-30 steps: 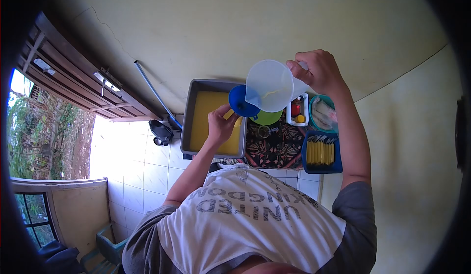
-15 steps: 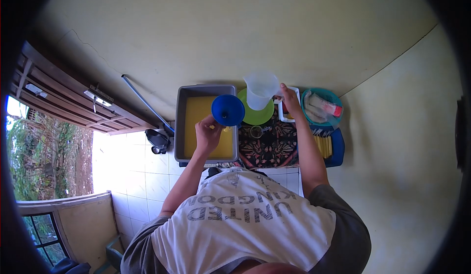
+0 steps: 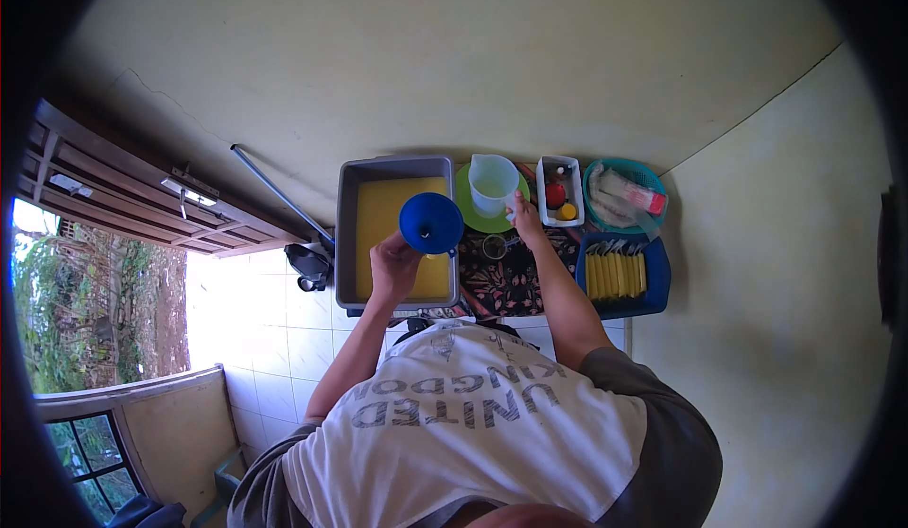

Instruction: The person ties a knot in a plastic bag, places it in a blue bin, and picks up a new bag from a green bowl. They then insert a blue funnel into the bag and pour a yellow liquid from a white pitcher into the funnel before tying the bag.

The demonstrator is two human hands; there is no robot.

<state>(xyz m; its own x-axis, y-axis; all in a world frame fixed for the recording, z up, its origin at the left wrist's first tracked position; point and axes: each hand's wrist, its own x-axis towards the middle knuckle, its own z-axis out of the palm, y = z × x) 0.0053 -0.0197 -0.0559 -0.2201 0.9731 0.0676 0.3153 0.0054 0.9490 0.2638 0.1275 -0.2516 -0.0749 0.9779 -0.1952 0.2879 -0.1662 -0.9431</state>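
Observation:
My left hand (image 3: 392, 265) is closed around the lower part of a blue funnel (image 3: 437, 214), its wide mouth facing up. The funnel is over the right side of a grey tub (image 3: 347, 235) holding yellow liquid (image 3: 380, 199). What my fingers grip beneath the funnel is mostly hidden. With my right hand (image 3: 526, 222) I grip the handle of a translucent measuring jug (image 3: 492, 186), which is upright over a light green plate (image 3: 464, 208). A small round glass (image 3: 494, 246) sits in front of the plate on the patterned cloth (image 3: 506, 287).
To the right, a white tray (image 3: 544, 192) holds small items, including a red one and a yellow one. Beyond it are a teal basket (image 3: 653, 180) with plastic packaging and a blue basket (image 3: 659, 277) of filled yellow packets. A blue pole (image 3: 284, 195) leans at the left.
My right hand has lowered the jug toward the green plate, uncovering the white tray and blue basket. My left hand and the funnel have shifted slightly left and nearer me.

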